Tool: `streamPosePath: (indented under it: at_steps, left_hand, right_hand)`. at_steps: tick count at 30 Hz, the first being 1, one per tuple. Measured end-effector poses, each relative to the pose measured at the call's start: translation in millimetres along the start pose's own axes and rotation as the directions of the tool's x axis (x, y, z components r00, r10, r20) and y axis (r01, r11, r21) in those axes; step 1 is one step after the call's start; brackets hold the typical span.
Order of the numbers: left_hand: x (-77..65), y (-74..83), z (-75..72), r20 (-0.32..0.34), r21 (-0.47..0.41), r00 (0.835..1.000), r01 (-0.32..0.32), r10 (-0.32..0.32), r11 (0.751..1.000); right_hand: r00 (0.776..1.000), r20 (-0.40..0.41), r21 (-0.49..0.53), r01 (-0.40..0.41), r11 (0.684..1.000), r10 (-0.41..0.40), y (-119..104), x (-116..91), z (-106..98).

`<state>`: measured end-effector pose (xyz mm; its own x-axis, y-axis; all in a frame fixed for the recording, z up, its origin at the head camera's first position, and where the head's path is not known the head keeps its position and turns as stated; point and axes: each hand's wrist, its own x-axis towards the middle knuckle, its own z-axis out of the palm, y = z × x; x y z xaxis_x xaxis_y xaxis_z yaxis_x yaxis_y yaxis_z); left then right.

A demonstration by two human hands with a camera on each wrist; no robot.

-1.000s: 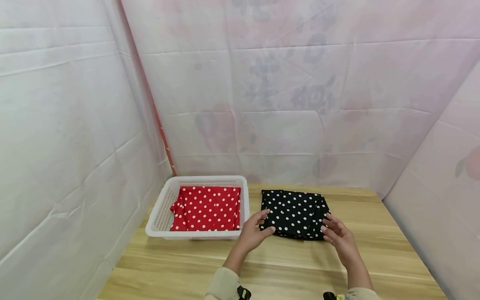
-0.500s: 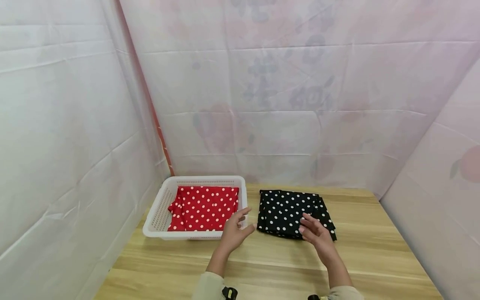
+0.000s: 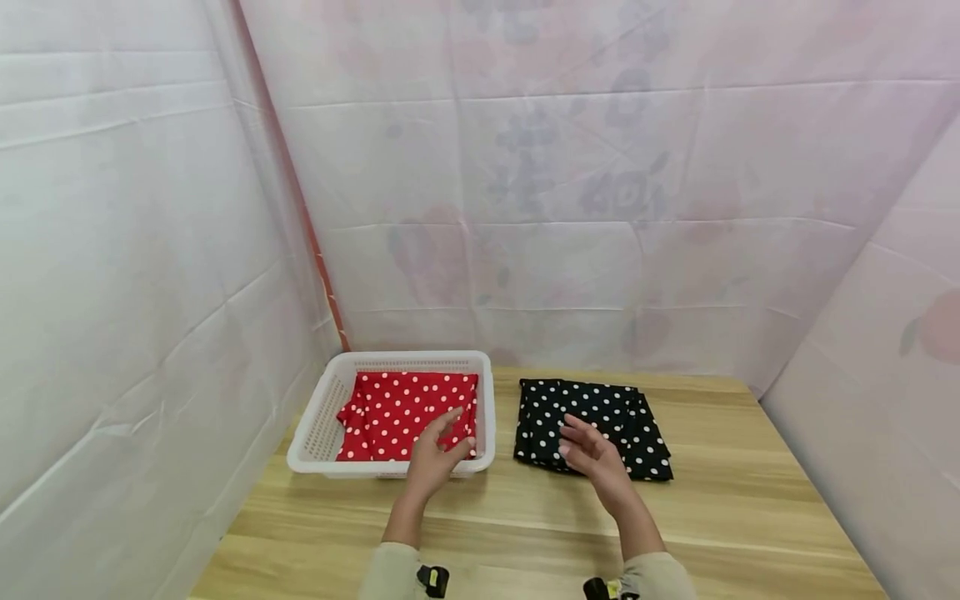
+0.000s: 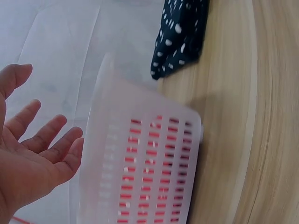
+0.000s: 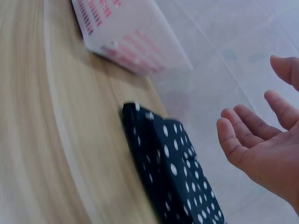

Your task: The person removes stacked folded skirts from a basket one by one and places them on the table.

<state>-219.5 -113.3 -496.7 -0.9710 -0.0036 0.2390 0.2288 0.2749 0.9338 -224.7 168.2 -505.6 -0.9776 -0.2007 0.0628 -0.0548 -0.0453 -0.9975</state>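
A white plastic basket (image 3: 315,425) stands at the back left of the table, with a folded red polka-dot cloth (image 3: 408,412) lying in it. My left hand (image 3: 432,462) hovers over the basket's front right corner, fingers spread and holding nothing. In the left wrist view those relaxed fingers sit beside the perforated basket wall (image 4: 154,163). To the right of the basket lies a folded black polka-dot cloth (image 3: 543,425). My right hand (image 3: 600,471) is raised over its front edge, empty, with loosely bent fingers. The right wrist view shows the black cloth (image 5: 173,163) below that hand.
The wooden table (image 3: 720,517) carries the basket and the black cloth. White printed sheeting (image 3: 555,275) hangs behind it, with more sheeting on the left (image 3: 150,333) and right (image 3: 885,358). Dark straps are on both wrists.
Both hands have moved left, away from the sides of the black cloth. My left hand now overlaps the basket; my right hand has left the black cloth's right side, which has spread out slightly.
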Motion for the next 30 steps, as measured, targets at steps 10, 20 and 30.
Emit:
streamPosePath:
  at_steps: [10,20,30]
  left_hand:
    - [-2.1,-17.2,-37.2,-0.081,0.028,0.994,0.075,-0.072,0.997]
    - [2.9,-30.0,-72.2,-0.158,0.126,0.980,0.142,-0.121,0.982]
    - [12.5,-40.7,-105.3,-0.191,0.153,0.966,0.204,-0.173,0.967]
  right_hand:
    - [0.995,0.100,0.016,0.005,1.000,-0.006,-8.6,21.6,36.7]
    - [0.980,0.197,-0.020,-0.001,1.000,0.004,-14.3,43.3,72.4]
    - [0.977,0.191,0.032,-0.104,0.994,0.096,-8.2,60.9,95.3]
